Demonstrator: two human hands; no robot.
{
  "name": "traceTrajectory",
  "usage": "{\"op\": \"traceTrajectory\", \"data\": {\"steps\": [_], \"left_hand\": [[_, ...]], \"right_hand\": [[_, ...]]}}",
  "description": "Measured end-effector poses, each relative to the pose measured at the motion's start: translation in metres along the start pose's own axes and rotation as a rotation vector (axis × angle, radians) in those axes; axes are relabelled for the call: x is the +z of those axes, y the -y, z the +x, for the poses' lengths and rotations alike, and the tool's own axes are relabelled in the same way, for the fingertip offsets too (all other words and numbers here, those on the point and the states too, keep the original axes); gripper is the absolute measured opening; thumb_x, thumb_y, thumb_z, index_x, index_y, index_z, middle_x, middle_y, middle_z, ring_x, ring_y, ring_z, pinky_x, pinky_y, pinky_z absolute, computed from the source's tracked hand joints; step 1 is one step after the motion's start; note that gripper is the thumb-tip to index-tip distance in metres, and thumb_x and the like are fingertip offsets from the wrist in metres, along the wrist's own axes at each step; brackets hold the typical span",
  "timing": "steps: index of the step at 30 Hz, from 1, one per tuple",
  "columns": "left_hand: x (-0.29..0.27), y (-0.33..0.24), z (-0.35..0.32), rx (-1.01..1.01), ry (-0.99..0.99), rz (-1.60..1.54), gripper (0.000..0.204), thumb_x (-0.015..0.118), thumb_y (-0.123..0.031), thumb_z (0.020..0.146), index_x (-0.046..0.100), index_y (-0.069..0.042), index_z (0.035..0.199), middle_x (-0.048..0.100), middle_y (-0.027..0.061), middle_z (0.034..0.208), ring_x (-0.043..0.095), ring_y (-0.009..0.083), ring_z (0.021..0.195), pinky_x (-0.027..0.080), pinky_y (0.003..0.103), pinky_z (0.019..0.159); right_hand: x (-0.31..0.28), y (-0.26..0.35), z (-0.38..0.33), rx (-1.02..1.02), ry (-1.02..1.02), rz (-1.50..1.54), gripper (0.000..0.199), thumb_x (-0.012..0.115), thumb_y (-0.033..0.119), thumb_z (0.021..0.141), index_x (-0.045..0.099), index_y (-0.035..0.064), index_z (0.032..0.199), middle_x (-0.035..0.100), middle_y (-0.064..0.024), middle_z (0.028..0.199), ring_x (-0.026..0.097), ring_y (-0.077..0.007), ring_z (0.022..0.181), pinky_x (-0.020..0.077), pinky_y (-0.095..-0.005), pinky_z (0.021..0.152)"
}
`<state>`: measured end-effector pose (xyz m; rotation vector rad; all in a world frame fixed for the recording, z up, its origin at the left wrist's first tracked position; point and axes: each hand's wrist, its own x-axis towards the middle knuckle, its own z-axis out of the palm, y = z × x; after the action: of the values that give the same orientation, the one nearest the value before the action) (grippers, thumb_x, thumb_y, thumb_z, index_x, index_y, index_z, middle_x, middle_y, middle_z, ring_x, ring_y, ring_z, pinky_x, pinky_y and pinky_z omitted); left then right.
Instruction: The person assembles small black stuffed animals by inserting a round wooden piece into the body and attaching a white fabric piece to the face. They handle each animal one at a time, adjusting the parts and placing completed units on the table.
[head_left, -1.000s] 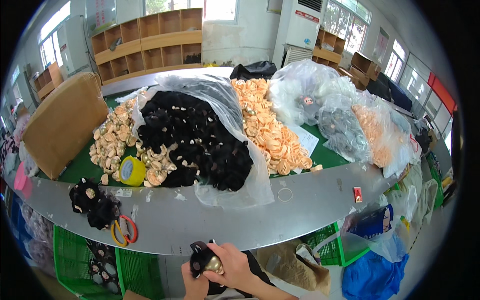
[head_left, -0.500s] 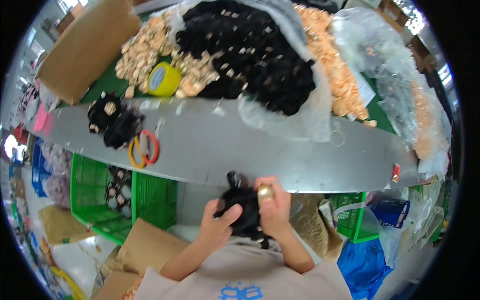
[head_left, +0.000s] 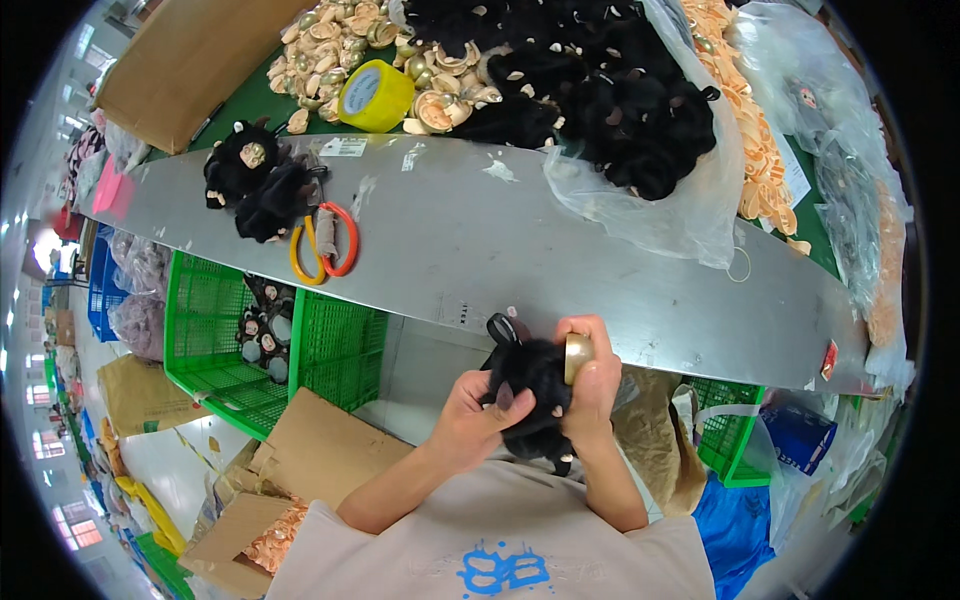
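In front of my body, just off the near edge of the metal table, I hold a small black plush toy [head_left: 533,385] with a dark loop at its top. My left hand [head_left: 470,425] grips the toy's left side, thumb pressed across it. The fingers and thumb of my right hand [head_left: 594,385] close on a shiny gold dome-shaped piece [head_left: 577,357], which sits against the toy's right side. Whether the piece is joined to the plush I cannot tell. My fingers hide part of both things.
On the metal table [head_left: 430,235] lie orange-handled scissors [head_left: 325,245] beside black plush toys [head_left: 262,190]. Behind are yellow tape [head_left: 376,96], peach and gold shell pieces [head_left: 325,50] and a heap of black plush [head_left: 600,100]. A green crate [head_left: 340,345] and cardboard [head_left: 330,445] stand below.
The view has shifted, so the table appears higher and my hands farther right. Both hands keep hold of the toy and the gold piece, whose dome now shows more from its side.
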<state>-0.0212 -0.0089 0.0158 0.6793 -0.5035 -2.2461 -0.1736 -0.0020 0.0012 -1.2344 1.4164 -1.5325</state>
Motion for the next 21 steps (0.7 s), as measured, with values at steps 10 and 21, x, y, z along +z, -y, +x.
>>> {"op": "traceTrajectory", "data": {"steps": [10, 21], "left_hand": [[0.011, -0.022, -0.005, 0.100, -0.128, 0.436, 0.024, 0.074, -0.015, 0.092, 0.066, 0.000, 0.109, 0.067, -0.0002, 0.097, 0.057, 0.0057, 0.088, 0.048, 0.023, 0.079], [0.003, -0.016, 0.000, 0.102, -0.198, 0.232, 0.024, 0.071, -0.013, 0.094, 0.067, -0.001, 0.115, 0.067, -0.0026, 0.096, 0.056, 0.0043, 0.089, 0.047, 0.023, 0.081]], "right_hand": [[0.004, -0.013, -0.009, 0.001, 0.015, 0.075, 0.065, 0.037, 0.062, 0.098, 0.047, -0.0013, 0.109, 0.054, -0.0057, 0.076, 0.045, -0.0108, 0.062, 0.0365, -0.0280, 0.054], [-0.002, -0.005, -0.005, -0.137, 0.168, 0.024, 0.049, 0.055, 0.045, 0.100, 0.053, -0.0030, 0.110, 0.063, -0.0054, 0.076, 0.057, -0.0093, 0.061, 0.0435, -0.0221, 0.054]]}}
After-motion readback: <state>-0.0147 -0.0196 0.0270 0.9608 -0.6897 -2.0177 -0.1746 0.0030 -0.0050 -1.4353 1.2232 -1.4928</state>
